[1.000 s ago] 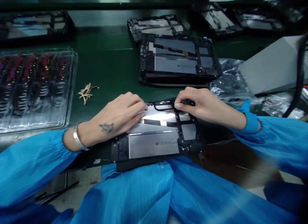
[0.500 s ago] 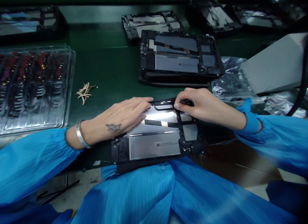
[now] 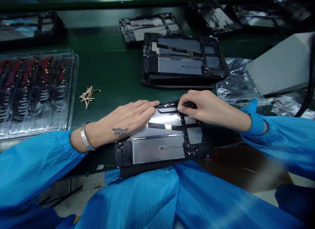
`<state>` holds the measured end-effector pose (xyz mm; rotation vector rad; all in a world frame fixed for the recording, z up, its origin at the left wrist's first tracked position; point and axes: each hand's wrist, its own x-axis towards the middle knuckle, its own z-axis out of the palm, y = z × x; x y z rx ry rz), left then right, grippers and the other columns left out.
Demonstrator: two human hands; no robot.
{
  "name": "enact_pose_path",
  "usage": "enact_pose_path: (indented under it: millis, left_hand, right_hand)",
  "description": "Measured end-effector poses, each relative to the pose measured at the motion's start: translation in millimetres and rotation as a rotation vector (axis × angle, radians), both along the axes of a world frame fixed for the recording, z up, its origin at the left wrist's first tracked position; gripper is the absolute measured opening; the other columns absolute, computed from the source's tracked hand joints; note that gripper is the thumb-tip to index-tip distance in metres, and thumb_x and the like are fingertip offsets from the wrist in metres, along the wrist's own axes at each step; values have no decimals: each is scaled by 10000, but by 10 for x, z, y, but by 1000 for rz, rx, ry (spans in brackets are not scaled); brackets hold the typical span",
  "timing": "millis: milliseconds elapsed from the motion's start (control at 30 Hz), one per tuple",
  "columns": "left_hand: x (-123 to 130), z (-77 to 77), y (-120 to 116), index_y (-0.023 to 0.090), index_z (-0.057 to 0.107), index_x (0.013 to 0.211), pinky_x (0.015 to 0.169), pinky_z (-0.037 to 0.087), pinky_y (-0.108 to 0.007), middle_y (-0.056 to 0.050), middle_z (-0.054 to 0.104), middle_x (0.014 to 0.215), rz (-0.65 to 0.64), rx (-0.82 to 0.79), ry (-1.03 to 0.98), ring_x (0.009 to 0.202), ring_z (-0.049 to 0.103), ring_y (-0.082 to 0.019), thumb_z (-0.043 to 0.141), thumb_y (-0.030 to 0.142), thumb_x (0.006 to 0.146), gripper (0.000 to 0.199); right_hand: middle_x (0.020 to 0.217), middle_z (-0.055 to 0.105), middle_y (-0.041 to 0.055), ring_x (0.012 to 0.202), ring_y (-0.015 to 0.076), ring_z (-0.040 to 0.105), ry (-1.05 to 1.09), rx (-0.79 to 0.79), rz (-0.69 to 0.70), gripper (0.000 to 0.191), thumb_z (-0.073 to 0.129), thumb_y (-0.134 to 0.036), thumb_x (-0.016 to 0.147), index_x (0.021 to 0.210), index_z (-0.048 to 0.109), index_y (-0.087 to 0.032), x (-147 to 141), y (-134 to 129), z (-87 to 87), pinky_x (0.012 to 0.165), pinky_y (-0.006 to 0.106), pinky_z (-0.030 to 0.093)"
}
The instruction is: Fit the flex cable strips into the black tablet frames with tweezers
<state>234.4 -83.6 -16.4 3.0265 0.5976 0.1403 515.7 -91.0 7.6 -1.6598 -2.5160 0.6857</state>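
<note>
An opened tablet (image 3: 158,150), with a black frame and bare silver battery plates, lies at the table's front edge against my blue gown. My left hand (image 3: 130,117) rests flat across its upper left part, fingers stretched along the top edge. At the upper right of that edge, my right hand (image 3: 197,106) is closed in a pinch. Its fingers grip a small black piece (image 3: 190,104), mostly hidden, whose kind I cannot tell. Just left of these fingertips, a thin black cable (image 3: 167,111) curves inside the tablet's top edge.
Beyond my hands stands a stack of opened tablets (image 3: 182,63), with another tablet (image 3: 150,25) behind. A clear tray (image 3: 56,119) of small parts lies left, near a little pile of tan strips (image 3: 87,97). Plastic bags (image 3: 232,79) and a grey-white box (image 3: 280,65) are at right.
My left hand has shifted slightly right along the tablet's top edge, its fingers now closer together. My right hand keeps its pinch in nearly the same place. The view has moved a little.
</note>
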Motion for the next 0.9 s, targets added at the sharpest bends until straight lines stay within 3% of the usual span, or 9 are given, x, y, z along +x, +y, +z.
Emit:
enact_pose_path:
  millis: [233,400,900]
  left_hand:
    - [35,0,35,90,561,1163,992,571,-419,-195,532,1477,-101,208,28,1285,598,-296,332,157,1058,261]
    - [64,-2,19,53,590,1196,1033,557,-478,-244,571,1417,-179,394,30,1248,639,-324,290,102,1050,337]
    - [-22,-9,125,92,509,1446,1068,539,-485,-211,514,1486,-187,146,2,1338,569,-329,273,123,1056,457]
  right_hand:
    - [800,673,58,736,188,593,57,8,9,236,548,-338,922,878,704,-167,19,17,-18,645,298,369]
    - [770,662,38,680,159,563,113,3,-13,249,561,-356,938,842,697,-170,34,6,6,634,296,342]
    - [857,664,91,775,192,584,2,79,0,210,558,-295,928,862,684,-140,-19,-62,-41,668,295,353]
